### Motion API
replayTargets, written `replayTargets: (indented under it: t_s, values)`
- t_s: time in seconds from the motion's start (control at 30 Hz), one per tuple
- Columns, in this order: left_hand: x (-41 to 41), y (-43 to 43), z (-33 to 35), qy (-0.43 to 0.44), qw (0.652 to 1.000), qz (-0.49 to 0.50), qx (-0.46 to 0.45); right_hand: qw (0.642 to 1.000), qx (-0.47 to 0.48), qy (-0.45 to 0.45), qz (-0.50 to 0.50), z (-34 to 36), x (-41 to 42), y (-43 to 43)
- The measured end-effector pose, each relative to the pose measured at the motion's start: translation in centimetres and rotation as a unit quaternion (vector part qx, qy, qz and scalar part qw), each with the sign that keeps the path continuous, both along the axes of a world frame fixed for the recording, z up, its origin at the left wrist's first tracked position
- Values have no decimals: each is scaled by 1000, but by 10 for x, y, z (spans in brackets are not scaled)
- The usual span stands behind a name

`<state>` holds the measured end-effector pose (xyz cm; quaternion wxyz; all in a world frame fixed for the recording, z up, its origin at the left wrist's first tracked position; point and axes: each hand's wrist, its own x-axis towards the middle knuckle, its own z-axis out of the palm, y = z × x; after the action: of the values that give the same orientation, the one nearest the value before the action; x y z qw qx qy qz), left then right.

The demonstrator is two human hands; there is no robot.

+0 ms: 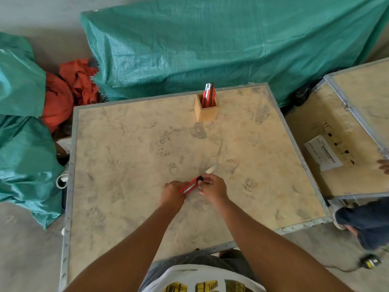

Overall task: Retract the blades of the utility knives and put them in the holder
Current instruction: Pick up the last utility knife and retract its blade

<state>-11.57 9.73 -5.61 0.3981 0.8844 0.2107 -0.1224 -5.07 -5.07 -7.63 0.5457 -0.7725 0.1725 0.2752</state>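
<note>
Both hands meet low over the dusty plywood tabletop [147, 144]. The left hand [173, 191] is closed round the tail of a slim red plastic utility knife [189, 187], steadying it, while the right hand [212, 187] pinches the black slider end, probably to draw in the pale steel blade [211, 170] jutting out past the fingers. Further back, well apart from the hands, stands a square light-wood holder [206, 111], upright, with several red knives [209, 95] already standing handle-deep inside.
</note>
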Motion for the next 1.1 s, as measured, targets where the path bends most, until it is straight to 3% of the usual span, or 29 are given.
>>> replayTargets:
  t_s: [0.1, 0.3, 0.43, 0.53, 0.77, 0.93, 1.1]
  values:
    - [2, -4, 12, 30, 996, 39, -72, 999, 46, -6, -17, 14, 8, -4]
    - [12, -4, 40, -39, 985, 73, -154, 993, 61, -73, 65, 59, 47, -9]
    - [25, -11, 65, -63, 951, 108, -283, 982, 136, -69, 110, 89, 76, -14]
    - [33, -19, 80, -80, 930, 117, -339, 973, 131, -100, 160, 108, 95, -19]
    - [55, -51, 103, -118, 918, 147, -350, 956, 120, -132, 233, 140, 123, -37]
    - [74, -57, 120, -177, 895, 212, -350, 924, 108, -146, 337, 150, 129, -50]
    - [83, -48, 134, -204, 897, 212, -329, 907, 101, -177, 368, 159, 134, -49]
